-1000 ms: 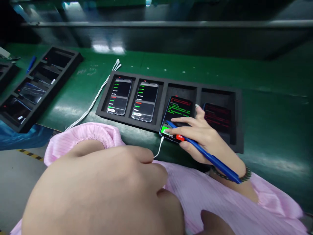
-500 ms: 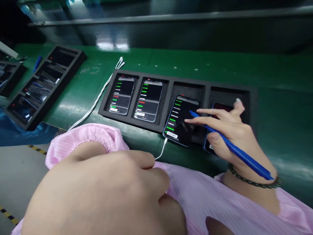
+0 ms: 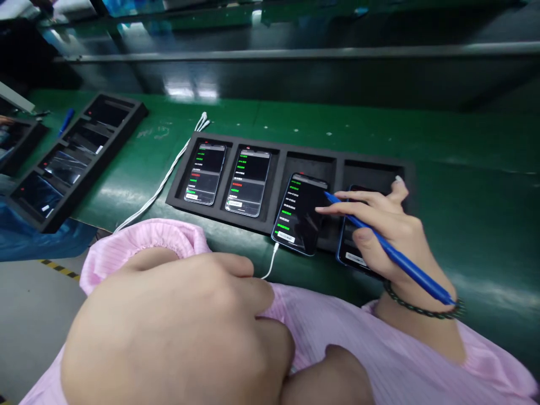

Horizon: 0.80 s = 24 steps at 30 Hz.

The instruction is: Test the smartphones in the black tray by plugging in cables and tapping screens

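A black foam tray (image 3: 278, 157) lies on the green belt with lit phones in its slots. My right hand (image 3: 382, 228) holds a blue pen (image 3: 400, 261) between its fingers, with the forefinger stretched over the third phone (image 3: 297, 214). That phone sticks out of its slot and has a white cable (image 3: 270, 264) plugged into its near end. The hand covers most of a fourth phone (image 3: 352, 250). My left hand (image 3: 177, 332) is curled very close to the camera over my pink sleeve; what it holds, if anything, is hidden.
Two more phones (image 3: 202, 173) (image 3: 247, 181) lie in the tray's left slots. A bundle of white cables (image 3: 169, 169) runs along the belt left of the tray. A second black tray (image 3: 71, 157) with phones sits far left. A metal rail (image 3: 295, 53) borders the far side.
My right hand moved from tapping the third phone's lower end rightward onto the fourth phone, forefinger still over the third. The third phone's screen changed from a red and green panel to a list.
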### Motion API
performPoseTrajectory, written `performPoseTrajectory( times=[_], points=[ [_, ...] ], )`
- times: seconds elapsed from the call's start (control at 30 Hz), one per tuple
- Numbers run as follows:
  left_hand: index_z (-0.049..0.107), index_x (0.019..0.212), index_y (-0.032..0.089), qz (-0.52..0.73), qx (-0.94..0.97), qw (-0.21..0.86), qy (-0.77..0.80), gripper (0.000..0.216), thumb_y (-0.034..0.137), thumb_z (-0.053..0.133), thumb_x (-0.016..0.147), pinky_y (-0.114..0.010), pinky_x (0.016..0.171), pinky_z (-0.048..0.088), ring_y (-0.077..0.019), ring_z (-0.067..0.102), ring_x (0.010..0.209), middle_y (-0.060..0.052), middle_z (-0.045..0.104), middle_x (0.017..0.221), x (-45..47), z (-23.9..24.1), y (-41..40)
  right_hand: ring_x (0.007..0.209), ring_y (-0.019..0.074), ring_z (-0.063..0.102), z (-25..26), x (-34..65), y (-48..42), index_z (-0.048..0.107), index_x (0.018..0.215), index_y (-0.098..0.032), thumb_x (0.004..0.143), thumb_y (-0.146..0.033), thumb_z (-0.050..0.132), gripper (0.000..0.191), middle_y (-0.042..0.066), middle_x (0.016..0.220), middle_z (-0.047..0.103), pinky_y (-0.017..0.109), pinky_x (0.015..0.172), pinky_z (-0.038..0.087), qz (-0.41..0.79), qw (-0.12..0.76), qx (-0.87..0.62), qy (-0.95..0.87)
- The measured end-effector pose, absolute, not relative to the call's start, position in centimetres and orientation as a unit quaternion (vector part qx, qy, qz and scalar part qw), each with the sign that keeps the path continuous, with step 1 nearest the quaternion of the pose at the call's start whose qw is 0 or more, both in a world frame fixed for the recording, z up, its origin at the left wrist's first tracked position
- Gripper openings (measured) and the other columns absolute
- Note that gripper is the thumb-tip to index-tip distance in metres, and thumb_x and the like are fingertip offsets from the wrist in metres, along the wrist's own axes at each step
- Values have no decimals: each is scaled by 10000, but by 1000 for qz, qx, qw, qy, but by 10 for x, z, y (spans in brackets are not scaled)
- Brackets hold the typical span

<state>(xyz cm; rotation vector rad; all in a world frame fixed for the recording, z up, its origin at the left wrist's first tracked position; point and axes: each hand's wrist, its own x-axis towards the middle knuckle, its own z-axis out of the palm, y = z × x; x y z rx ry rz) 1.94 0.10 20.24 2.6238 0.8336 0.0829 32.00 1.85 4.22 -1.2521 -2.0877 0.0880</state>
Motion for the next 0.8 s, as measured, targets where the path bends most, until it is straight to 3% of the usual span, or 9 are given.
performPoseTrajectory(
  times=[0.17, 0.3, 0.57, 0.8],
  points=[
    [777, 891, 346, 56, 922, 166, 346, 261, 319, 519, 922, -326, 685, 498, -207, 568, 638, 23, 531, 491, 31, 197, -9, 1042, 267, 698, 37, 324, 21, 707, 1101, -221, 1049, -494, 354, 449, 116, 1100, 706, 693, 1213, 156, 41, 309, -487, -816],
    [788, 974, 349, 45, 926, 183, 327, 255, 323, 550, 888, -329, 677, 515, -221, 603, 692, 14, 582, 539, 36, 194, -11, 996, 255, 706, 38, 322, 21, 720, 1007, -246, 1038, -583, 319, 525, 76, 1010, 725, 665, 1235, 145, 75, 306, -516, -797],
    [793, 1055, 321, 50, 928, 208, 306, 335, 265, 512, 881, -333, 648, 543, -232, 640, 718, -10, 615, 590, 25, 199, -3, 978, 242, 704, 43, 316, 20, 714, 951, -245, 1043, -590, 315, 535, 64, 957, 731, 663, 1228, 164, 80, 321, -534, -778],
    [767, 1090, 337, 63, 934, 240, 259, 330, 255, 517, 892, -307, 644, 549, -213, 637, 691, 3, 610, 578, 16, 215, 23, 996, 252, 697, 41, 320, 20, 702, 1020, -229, 1048, -456, 367, 405, 70, 980, 720, 703, 1208, 178, 54, 316, -501, -804]
  ],
)
